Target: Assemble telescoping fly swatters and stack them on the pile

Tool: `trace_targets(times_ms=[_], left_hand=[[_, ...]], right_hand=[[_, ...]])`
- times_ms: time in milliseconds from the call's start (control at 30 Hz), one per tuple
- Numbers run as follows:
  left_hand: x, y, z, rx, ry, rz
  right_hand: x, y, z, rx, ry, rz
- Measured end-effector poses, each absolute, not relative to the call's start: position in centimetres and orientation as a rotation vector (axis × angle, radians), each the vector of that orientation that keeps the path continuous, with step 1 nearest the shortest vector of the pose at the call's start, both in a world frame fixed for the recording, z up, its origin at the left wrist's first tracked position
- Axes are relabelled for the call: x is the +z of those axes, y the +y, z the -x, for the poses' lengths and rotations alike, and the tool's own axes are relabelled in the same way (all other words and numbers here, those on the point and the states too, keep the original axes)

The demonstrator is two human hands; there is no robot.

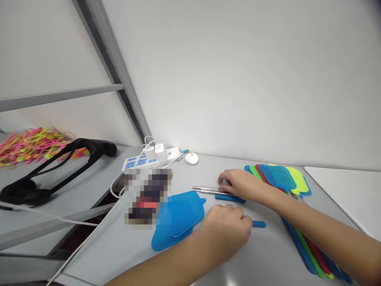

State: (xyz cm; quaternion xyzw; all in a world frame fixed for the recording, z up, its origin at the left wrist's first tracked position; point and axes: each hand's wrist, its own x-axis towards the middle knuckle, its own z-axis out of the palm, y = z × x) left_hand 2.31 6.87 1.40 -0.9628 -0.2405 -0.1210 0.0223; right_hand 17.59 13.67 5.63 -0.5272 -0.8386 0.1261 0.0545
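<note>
Metal rods lie on the worktop, long axis running left to right, their right-hand portion reaching the right hand, the nearer of the two hands; its fingers bend at the rods (a firm grip cannot be confirmed). On the rods' near side lie a blue handle, then the curled left hand, a second blue handle protruding, grip hidden. Left-near of the rods: blue mesh heads; right: coloured swatters; far left: a power strip, its writing illegible.
</note>
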Motion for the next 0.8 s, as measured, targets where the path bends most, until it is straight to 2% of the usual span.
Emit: trace_targets(times_ms=[267,500,667,800], left_hand=[[1.2,5.7,-2.6,-0.463,-0.560,3.087],[1.2,6.4,-2.8,-0.547,-0.662,3.177],[2.4,7.2,-2.4,-0.978,-0.892,3.291],[2.7,7.5,-2.2,-1.306,-0.887,3.289]], right_hand=[[4.7,14.5,-16.2,0.281,-2.667,1.513],[7.4,11.8,-17.1,0.026,-2.381,1.768],[10.2,7.0,-19.9,0.158,-1.870,1.575],[8.8,3.9,-21.8,0.342,-1.518,1.379]])
